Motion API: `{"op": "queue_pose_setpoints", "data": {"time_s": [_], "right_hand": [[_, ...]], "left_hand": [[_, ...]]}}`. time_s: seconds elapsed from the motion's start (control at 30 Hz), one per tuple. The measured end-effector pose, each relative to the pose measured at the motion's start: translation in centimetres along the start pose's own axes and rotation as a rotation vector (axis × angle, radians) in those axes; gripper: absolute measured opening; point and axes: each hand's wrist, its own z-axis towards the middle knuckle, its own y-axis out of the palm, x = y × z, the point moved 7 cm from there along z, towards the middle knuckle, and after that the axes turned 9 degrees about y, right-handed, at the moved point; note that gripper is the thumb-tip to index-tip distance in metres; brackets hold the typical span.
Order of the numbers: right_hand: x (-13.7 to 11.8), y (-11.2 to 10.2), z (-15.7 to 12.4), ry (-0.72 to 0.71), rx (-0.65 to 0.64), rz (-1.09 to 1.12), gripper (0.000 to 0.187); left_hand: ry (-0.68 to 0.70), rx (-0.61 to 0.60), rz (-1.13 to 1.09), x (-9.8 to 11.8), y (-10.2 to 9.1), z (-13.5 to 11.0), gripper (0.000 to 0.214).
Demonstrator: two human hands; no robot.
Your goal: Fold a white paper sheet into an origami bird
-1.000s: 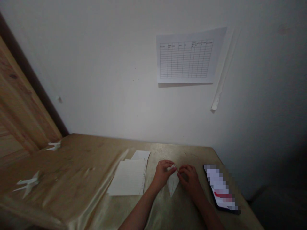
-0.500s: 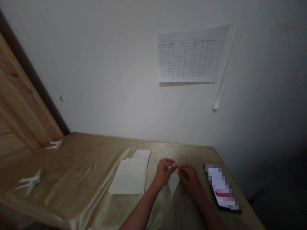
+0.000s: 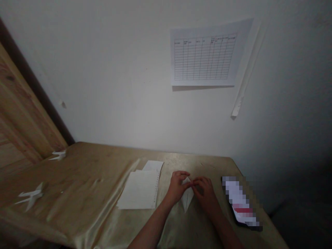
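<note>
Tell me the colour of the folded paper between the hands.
The folded paper is white, best seen in the head view.

A table (image 3: pixel 85 154) carries everything, draped in a shiny tan cloth (image 3: pixel 137 228) with a raised crease running toward the front edge; near the back left corner lies a small white paper figure (image 3: pixel 59 155); a larger paper figure (image 3: pixel 31 197) lies nearer the front edge on that side; mid-table sits a stack of ruled sheets (image 3: pixel 138 191), another sheet (image 3: pixel 153 166) jutting toward the back edge; a lit phone (image 3: pixel 240 202) lies along the right edge.
</note>
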Motion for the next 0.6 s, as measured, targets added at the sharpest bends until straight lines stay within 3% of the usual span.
{"op": "queue_pose_setpoints", "data": {"time_s": [0.33,0.6], "right_hand": [[-0.1,-0.1,0.1,0.018,0.032,-0.009,0.014],[0.1,0.0,0.0,0.011,0.017,-0.041,0.012]], "left_hand": [[0.000,-0.051,-0.005,0.2,0.1,-0.1,0.010],[-0.044,0.114,-0.041,-1.1,-0.7,-0.1,0.011]]}}
